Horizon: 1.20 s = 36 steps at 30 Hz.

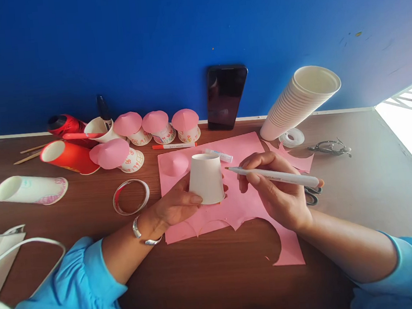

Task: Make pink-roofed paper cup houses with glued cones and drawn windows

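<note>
My left hand (pixel 177 201) grips a plain white paper cup (pixel 207 181), held upside down over pink paper (pixel 241 146). The thumb lies across the cup's front, and the other fingers are mostly hidden behind it. In my right hand (pixel 279 189) is a white marker pen (pixel 274 173), pinched between thumb and fingers. Its brownish tip points at the cup's right side, a small gap away. A pink paper cone (pixel 175 164) lies on the sheet behind my left hand, and a capped pen (pixel 219 155) rests behind the cup.
Pink-topped decorated cups (pixel 156 130) line the back left, near a red cup (pixel 69 156) and a drawn-on white cup (pixel 31 190). A phone (pixel 227 97) leans on the blue wall. A tall cup stack (pixel 297 101), tape roll (pixel 131 197), scissors (pixel 313 195) and glasses (pixel 330 148) surround the paper.
</note>
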{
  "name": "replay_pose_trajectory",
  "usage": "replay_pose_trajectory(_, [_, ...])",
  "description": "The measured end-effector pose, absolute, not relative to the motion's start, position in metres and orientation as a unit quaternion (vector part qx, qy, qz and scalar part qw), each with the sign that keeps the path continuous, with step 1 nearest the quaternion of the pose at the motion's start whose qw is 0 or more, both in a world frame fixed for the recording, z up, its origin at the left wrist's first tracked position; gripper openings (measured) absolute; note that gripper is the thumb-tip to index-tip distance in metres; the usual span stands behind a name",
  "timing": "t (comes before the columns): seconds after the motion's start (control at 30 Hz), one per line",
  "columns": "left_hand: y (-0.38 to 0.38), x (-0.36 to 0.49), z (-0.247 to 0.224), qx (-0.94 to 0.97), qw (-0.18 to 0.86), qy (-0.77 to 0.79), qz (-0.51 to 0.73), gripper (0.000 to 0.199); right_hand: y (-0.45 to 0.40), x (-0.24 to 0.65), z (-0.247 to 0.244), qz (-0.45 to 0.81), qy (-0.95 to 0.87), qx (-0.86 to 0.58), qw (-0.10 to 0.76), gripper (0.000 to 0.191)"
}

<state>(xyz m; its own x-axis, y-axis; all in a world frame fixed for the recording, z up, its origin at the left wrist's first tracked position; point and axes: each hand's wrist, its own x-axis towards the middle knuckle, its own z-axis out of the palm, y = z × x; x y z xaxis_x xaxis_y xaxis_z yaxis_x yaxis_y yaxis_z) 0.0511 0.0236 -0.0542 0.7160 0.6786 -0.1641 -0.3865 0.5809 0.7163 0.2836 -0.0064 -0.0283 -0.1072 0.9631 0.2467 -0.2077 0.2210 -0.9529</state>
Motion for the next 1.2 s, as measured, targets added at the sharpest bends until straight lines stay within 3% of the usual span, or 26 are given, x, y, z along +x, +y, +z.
replay_pose_trajectory(0.3, [0.024, 0.052, -0.057, 0.361, 0.856, 0.203, 0.309, 0.047, -0.008, 0.285, -0.02, 0.432, -0.624, -0.371, 0.535, 0.006])
replay_pose_trajectory(1.2, [0.024, 0.054, -0.056, 0.372, 0.85, 0.208, 0.31, 0.048, -0.008, 0.282, -0.017, 0.423, -0.638, -0.365, 0.531, 0.008])
